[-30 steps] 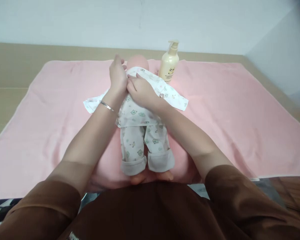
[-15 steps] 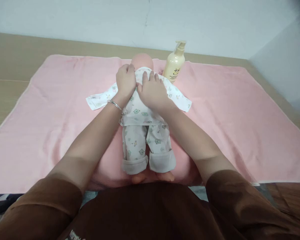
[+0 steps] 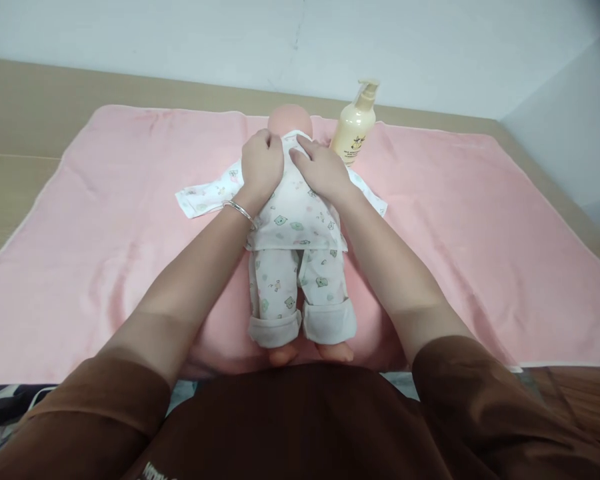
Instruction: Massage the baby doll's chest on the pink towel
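A baby doll lies lengthwise in front of me, its bald head at the far end; no face shows. It wears a white long-sleeved shirt printed with small green animals, and matching trousers with rolled cuffs, bare feet poking out. My left hand is closed at the shirt's left shoulder, its fingertips curled out of sight over the cloth. On the right shoulder by the collar rests my right hand, thumb and forefinger spread apart; its other fingers are partly hidden. The sleeves stretch out to both sides.
A cream pump bottle stands right of the doll's head. Under everything spreads a pink blanket over a wooden table. A white wall rises behind.
My right hand has slid outward and up from lying flat on the shirt's upper middle to the right shoulder by the collar. My left hand stays at the left shoulder. The view has shifted slightly.
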Action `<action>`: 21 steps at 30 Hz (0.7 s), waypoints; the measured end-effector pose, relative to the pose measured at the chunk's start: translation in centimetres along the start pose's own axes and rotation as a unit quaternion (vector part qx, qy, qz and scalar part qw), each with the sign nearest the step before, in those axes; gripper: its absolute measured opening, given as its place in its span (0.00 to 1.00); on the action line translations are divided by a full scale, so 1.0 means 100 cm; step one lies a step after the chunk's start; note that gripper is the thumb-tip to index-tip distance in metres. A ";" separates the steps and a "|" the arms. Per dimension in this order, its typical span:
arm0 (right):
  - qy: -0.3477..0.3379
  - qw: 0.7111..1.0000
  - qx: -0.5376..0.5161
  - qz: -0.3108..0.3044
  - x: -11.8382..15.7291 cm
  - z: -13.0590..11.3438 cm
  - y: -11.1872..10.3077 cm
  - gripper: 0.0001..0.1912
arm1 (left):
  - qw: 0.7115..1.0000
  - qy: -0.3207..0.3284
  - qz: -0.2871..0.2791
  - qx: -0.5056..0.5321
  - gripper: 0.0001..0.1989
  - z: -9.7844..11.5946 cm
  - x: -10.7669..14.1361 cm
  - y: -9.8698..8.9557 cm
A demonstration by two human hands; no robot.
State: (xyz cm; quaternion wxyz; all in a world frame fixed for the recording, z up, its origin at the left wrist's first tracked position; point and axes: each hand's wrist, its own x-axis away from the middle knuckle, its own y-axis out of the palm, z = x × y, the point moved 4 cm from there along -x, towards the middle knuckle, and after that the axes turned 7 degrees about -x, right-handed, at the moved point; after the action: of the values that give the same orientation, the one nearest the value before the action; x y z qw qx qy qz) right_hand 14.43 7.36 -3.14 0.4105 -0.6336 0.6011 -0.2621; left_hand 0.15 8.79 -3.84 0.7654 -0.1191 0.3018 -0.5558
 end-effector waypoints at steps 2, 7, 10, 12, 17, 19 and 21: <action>0.020 0.999 0.040 0.013 0.008 -0.006 0.004 0.32 | 1.000 -0.014 0.003 0.003 0.19 -0.004 -0.004 0.001; -0.024 0.995 0.093 0.011 0.042 -0.052 0.026 0.34 | 0.994 -0.083 0.008 0.072 0.15 -0.020 -0.019 0.002; -0.078 0.991 0.105 -0.022 0.048 -0.067 0.031 0.34 | 0.990 -0.092 0.014 0.109 0.17 -0.022 -0.023 0.001; -0.102 0.990 0.084 -0.039 0.038 -0.060 0.028 0.32 | 0.990 -0.093 0.017 0.108 0.16 -0.019 -0.020 0.000; -0.043 0.999 -0.013 -0.003 -0.003 -0.004 0.009 0.32 | 0.994 -0.060 0.041 0.086 0.17 -0.011 -0.006 -0.003; 0.003 1.000 -0.009 0.014 -0.008 0.009 0.006 0.33 | 0.995 -0.045 0.037 0.084 0.18 -0.011 -0.002 -0.001; 0.036 0.999 0.020 0.021 -0.003 0.007 0.006 0.36 | 0.995 -0.042 0.033 0.085 0.19 -0.013 0.000 0.000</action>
State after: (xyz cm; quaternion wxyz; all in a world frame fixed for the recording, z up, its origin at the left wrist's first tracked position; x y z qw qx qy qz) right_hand 14.62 7.86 -3.95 0.4066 -0.6028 0.6230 -0.2883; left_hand -0.58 8.99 -4.87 0.8025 -0.0670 0.2249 -0.5486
